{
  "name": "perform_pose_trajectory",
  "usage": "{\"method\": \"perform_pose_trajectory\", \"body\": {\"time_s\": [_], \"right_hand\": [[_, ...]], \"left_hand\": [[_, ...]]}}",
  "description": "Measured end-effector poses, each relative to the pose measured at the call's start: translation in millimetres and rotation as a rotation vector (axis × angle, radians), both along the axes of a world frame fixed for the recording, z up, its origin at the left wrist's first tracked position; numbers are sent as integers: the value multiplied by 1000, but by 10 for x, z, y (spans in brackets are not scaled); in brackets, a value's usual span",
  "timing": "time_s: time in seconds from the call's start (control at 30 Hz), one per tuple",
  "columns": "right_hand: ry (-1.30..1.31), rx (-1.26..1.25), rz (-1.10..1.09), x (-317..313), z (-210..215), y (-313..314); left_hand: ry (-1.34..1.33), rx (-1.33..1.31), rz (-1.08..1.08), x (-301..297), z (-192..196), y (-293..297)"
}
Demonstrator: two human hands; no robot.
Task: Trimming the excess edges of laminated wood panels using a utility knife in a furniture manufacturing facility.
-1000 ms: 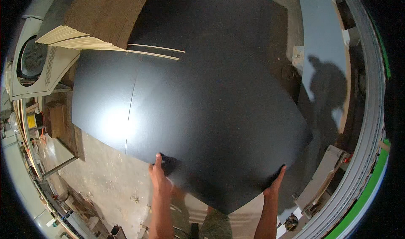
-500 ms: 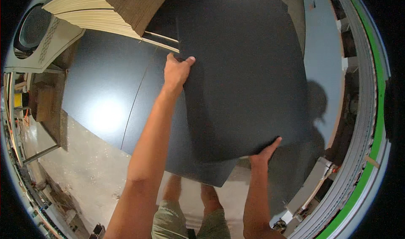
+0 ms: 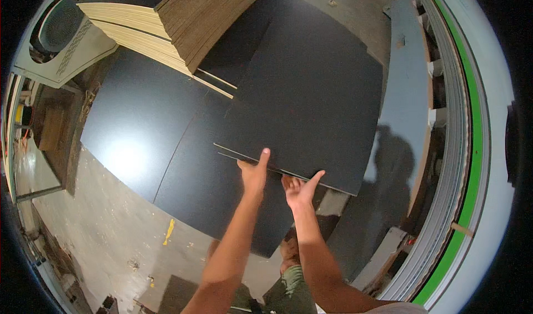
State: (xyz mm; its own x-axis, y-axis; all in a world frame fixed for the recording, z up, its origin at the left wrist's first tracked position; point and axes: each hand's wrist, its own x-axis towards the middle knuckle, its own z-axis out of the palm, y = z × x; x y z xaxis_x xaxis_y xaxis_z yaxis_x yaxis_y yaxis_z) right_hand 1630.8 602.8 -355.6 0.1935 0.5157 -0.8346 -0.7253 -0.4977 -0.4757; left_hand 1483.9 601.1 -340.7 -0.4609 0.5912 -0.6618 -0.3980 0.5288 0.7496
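Note:
A large dark board [image 3: 316, 97] with a thin pale edge lies in front of me, its near edge lifted. My left hand [image 3: 253, 175] is closed on that near edge, thumb on top and fingers underneath. Close beside it, my right hand [image 3: 301, 192] grips the same edge, its thumb up and its fingers curled at the board's underside. A second thin edge line shows just below the first near my left hand. Under the held board spread more dark boards [image 3: 194, 175], divided by a narrow seam.
A tall stack of boards [image 3: 136, 34] with pale and brown edges stands at the far left, beside a beige casing [image 3: 58, 59] with a round grille. A long grey-blue panel [image 3: 402, 64] and a rail with a green stripe [image 3: 472, 147] run along the right. Below is concrete floor [image 3: 127, 231].
My left hand has come from the board's left side to its near edge. My right hand has moved left beside it. The board has turned and shifted toward the left.

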Motion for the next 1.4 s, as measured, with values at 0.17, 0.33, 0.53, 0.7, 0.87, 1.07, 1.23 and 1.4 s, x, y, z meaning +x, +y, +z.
{"method": "perform_pose_trajectory", "body": {"time_s": [0.17, 0.33, 0.53, 0.7, 0.87, 1.07, 1.23, 1.4], "right_hand": [[-542, -246, 143, 1320, 428, -523], [-912, -147, 487, 2792, 629, 214], [-856, -47, 822, 2724, 595, 1180], [-715, -317, 771, 2217, 347, 1583], [-720, -286, 844, 2213, 326, 1717], [-834, -361, 827, 1967, 111, 2302], [-711, -292, 799, 1483, 302, 2728], [-593, -190, 807, 1316, 260, 3074]], "left_hand": [[-5, 20, 294, 293, -6, 163], [-174, -62, 471, 396, -115, 132], [-99, -27, 326, 1158, -106, 100], [-35, -121, 357, 1157, -62, 290], [24, -266, 371, 926, -24, 541], [98, -186, 326, 523, 147, 1390], [107, -241, 397, 314, 76, 1870], [41, -186, 434, 1, -170, 2080]]}}
